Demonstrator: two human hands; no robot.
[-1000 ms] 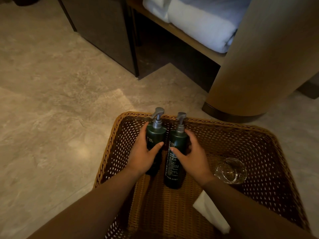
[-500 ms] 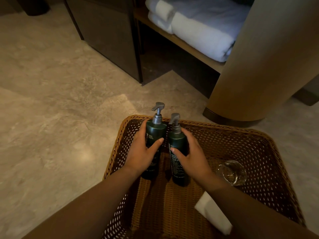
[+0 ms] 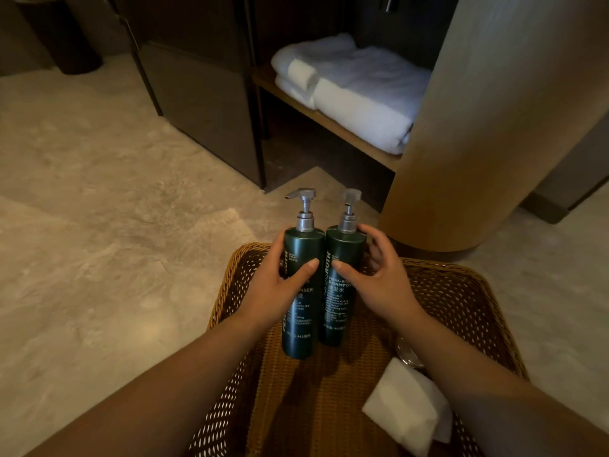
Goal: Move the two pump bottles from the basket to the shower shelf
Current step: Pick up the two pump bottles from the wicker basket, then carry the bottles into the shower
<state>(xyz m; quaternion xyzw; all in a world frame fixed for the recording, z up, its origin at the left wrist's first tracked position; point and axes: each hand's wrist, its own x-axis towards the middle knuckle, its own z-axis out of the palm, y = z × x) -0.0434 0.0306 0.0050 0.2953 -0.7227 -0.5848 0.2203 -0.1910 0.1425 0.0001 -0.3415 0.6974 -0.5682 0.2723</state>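
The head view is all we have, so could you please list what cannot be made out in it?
- Left bottle: label partly covered by the left hand, the rest too dim to read.
- Glass in the basket: mostly behind the right forearm.
- White cloth: one end under that forearm.
- Shower shelf: not in view.
- Right hand: grip on the right bottle unclear.

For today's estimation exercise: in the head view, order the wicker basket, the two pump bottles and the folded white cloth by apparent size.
1. Wicker basket.
2. Left pump bottle and right pump bottle: alike, unranked.
3. Folded white cloth, though nearer the camera.
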